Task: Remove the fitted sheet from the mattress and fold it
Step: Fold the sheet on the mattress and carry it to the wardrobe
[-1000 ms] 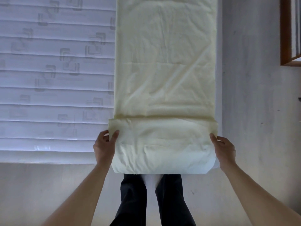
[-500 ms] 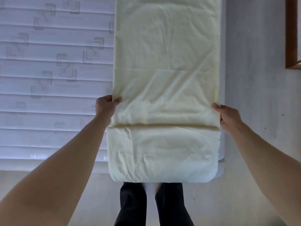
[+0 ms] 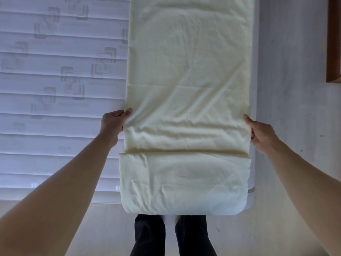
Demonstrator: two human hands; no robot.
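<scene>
Head cam: pale yellow fitted sheet (image 3: 186, 89) lying as long narrow strip along right side of bare mattress (image 3: 55, 126), near end already folded over. Left hand (image 3: 112, 124) pinching left edge, thumb on top, fingers curling under. Right hand (image 3: 260, 133) gripping right edge same way. Dark trouser legs (image 3: 173, 237) standing below on pale floor (image 3: 295, 89).

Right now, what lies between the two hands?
In the head view, only the pale yellow fitted sheet spans between the left hand and the right hand; each grips one side edge, just beyond the folded near end.
</scene>
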